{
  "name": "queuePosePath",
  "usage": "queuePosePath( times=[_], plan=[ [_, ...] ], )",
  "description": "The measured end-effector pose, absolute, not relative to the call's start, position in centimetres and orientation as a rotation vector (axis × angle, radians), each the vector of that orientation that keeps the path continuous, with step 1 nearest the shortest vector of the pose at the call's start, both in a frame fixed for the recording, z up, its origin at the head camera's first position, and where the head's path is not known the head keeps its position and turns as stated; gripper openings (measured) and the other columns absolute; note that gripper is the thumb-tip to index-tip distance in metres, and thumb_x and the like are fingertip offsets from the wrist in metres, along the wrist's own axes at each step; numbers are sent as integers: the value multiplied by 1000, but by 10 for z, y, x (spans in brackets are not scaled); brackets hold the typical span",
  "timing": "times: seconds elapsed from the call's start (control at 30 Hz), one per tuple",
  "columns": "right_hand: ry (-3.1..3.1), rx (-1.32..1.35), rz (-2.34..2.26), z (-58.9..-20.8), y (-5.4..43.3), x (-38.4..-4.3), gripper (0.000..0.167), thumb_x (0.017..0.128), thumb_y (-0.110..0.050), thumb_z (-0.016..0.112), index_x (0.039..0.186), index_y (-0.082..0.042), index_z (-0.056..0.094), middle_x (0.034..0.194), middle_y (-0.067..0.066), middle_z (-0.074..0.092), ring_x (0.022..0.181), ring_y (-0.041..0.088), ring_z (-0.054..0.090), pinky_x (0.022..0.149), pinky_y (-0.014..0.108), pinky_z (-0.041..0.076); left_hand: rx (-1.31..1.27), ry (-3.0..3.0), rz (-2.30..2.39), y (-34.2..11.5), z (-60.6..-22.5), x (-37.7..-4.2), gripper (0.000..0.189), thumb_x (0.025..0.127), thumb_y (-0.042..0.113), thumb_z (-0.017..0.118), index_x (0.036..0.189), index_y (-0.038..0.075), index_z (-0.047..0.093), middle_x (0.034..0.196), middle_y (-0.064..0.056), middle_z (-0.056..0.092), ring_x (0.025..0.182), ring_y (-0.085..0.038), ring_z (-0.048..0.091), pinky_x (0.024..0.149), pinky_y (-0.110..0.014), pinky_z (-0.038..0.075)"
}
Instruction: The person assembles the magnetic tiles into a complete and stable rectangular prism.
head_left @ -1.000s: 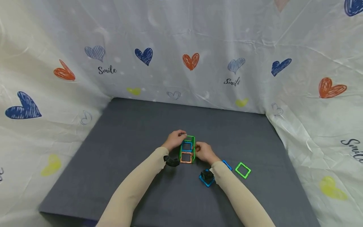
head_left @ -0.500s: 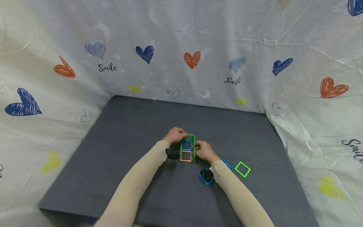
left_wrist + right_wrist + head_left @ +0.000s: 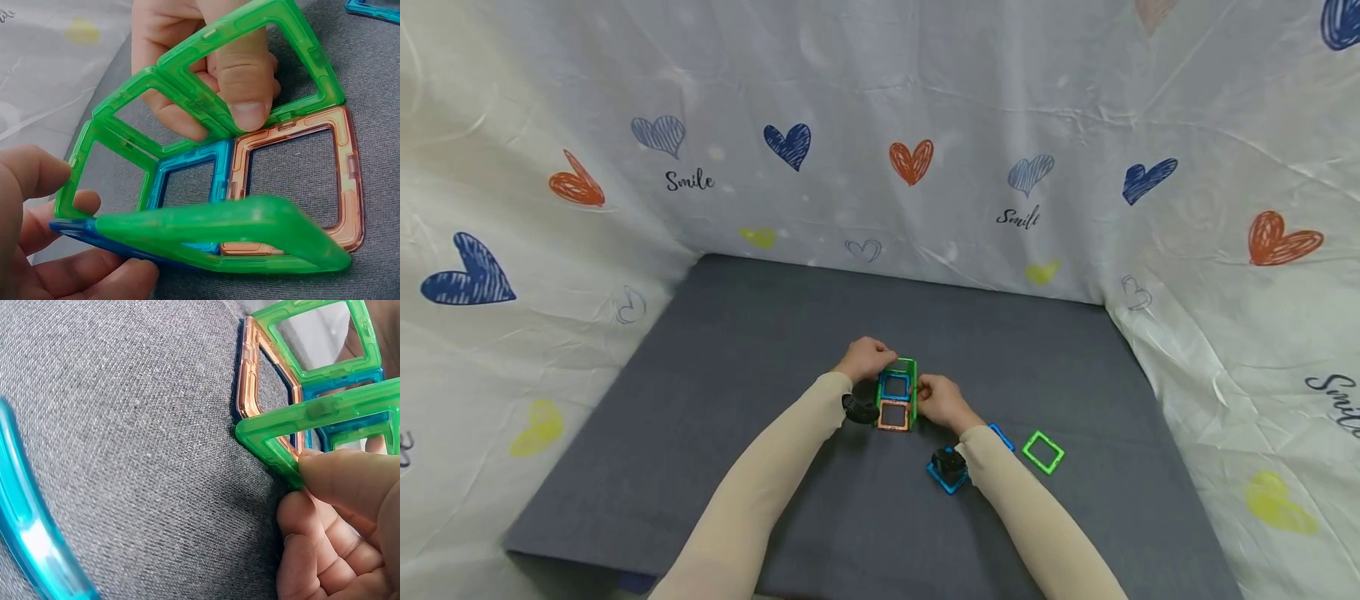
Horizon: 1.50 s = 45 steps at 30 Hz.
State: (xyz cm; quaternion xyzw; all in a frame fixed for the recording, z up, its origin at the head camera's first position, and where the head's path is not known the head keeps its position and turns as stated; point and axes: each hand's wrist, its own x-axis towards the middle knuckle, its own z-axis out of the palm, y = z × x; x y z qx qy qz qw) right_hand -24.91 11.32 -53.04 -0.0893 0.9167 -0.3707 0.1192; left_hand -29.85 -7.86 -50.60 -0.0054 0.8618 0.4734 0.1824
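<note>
Two magnetic tiles lie flat end to end, a blue tile (image 3: 223, 169) and an orange tile (image 3: 352, 169). Green square tiles stand round them as walls. My left hand (image 3: 865, 358) pinches the green end tile (image 3: 78, 164) beside the blue one. A dark blue edge shows under the green wall above my left fingers. My right hand (image 3: 942, 402) grips a green side tile (image 3: 209, 32) on the right, its thumb reaching through the frame and its other fingers behind. In the right wrist view, that tile's near corner stands beside the orange tile.
On the grey cloth-covered table (image 3: 760, 333), a loose blue tile (image 3: 937, 479) lies partly under my right wrist camera. Another blue tile (image 3: 1002, 437) is partly hidden by my right sleeve. A loose green tile (image 3: 1032, 441) lies farther right. Curtains with printed hearts surround the table.
My left hand has shifted slightly away from me, toward the far end of the tile structure. My right hand and the loose tiles stay about where they were.
</note>
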Motion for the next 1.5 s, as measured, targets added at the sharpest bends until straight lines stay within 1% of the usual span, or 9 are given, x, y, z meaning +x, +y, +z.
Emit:
queuePosePath(
  times=[0.17, 0.47, 0.73, 0.8, 0.87, 0.97, 1.0, 1.23, 1.5],
  plan=[
    [2695, -275, -1066, -528, 116, -251, 9, 86, -7, 76, 90, -6, 69, 82, 7, 66, 73, 18, 56, 66, 29, 45, 5, 2494, 1312, -73, -504, -298, 30, 98, 29, 59, 95, 7, 78, 85, -7, 71, 68, -15, 63, 63, -29, 58],
    [2673, -249, -1089, -526, 120, -253, 7, 87, -6, 74, 91, -6, 68, 79, 7, 64, 70, 19, 53, 65, 28, 42, 58, 2556, 1215, -66, -500, -300, 31, 100, 28, 56, 90, 8, 78, 78, -7, 72, 60, -14, 62, 58, -27, 57],
    [2646, -255, -1110, -530, 116, -252, 9, 88, -1, 68, 96, -5, 71, 78, 7, 63, 67, 18, 53, 62, 27, 42, 82, 2563, 1143, -69, -504, -299, 40, 102, 25, 51, 71, 4, 67, 52, 2, 42, 46, -12, 41, 47, -26, 41],
    [2642, -251, -1111, -530, 116, -251, 9, 88, -1, 69, 96, -5, 71, 77, 7, 63, 66, 18, 52, 62, 27, 42, 81, 2574, 1163, -70, -505, -294, 37, 103, 27, 52, 88, 3, 75, 64, -2, 59, 55, -14, 53, 54, -28, 48],
    [2643, -251, -1111, -531, 116, -250, 8, 88, -2, 70, 96, -6, 71, 77, 6, 63, 66, 17, 52, 62, 26, 42, 62, 2566, 1224, -71, -507, -288, 37, 104, 32, 52, 110, 4, 75, 94, -9, 73, 78, -20, 67, 70, -34, 57],
    [2645, -246, -1115, -531, 116, -249, 7, 88, -2, 71, 94, -6, 70, 78, 6, 64, 67, 17, 53, 63, 26, 42, 7, 2516, 1402, -74, -513, -277, 49, 106, 38, 49, 145, 9, 57, 143, -15, 61, 121, -30, 64, 100, -47, 55],
    [2651, -246, -1113, -531, 117, -249, 7, 88, -1, 70, 94, -6, 70, 79, 6, 65, 68, 17, 54, 63, 26, 42, -24, 2484, 1471, -76, -517, -273, 50, 107, 38, 47, 149, 11, 53, 147, -15, 58, 127, -32, 61, 103, -49, 53],
    [2628, -264, -1124, -529, 117, -248, 9, 89, 0, 67, 95, -6, 70, 83, 7, 66, 71, 18, 56, 66, 28, 42, -109, 2353, 1772, -89, -539, -249, 45, 109, 25, 47, 151, 10, 49, 139, -16, 62, 110, -24, 65, 92, -39, 58],
    [2656, -257, -1106, -529, 119, -247, 9, 90, 0, 66, 96, -5, 70, 81, 6, 64, 71, 18, 53, 66, 29, 41, -58, 2337, 1808, -88, -547, -228, 46, 104, 12, 49, 150, 9, 51, 146, -17, 60, 129, -30, 62, 101, -43, 56]
  ],
)
